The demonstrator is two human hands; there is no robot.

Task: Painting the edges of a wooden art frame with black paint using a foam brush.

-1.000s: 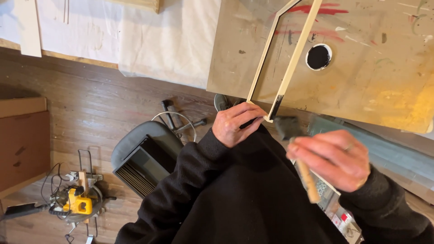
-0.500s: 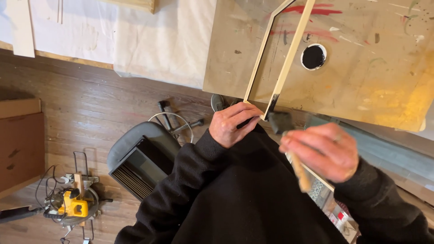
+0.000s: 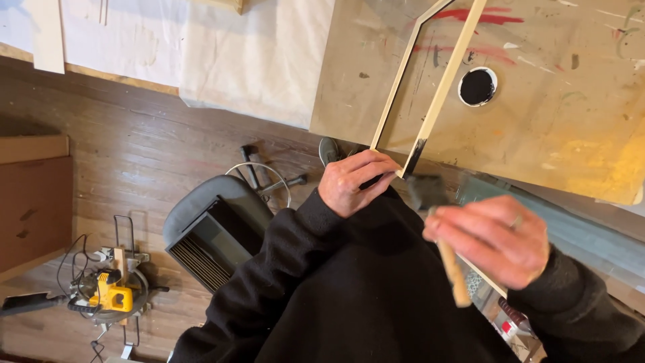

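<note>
Wooden frame (image 3: 430, 87) lay on the paint-stained table (image 3: 571, 128), upper centre of the picture, near corner hanging past the table edge with a black-painted patch on that end. Left hand (image 3: 353, 181) was clamped on that corner, fingers wrapped round it. Right hand (image 3: 494, 238), centre right, was closed on the wooden handle of a foam brush (image 3: 437, 222), dark head just below the frame corner; contact unclear, blurred. Round cup of black paint (image 3: 478, 86) sat on the table right of the frame. Yellow saw (image 3: 111, 296) on the floor, lower left.
</note>
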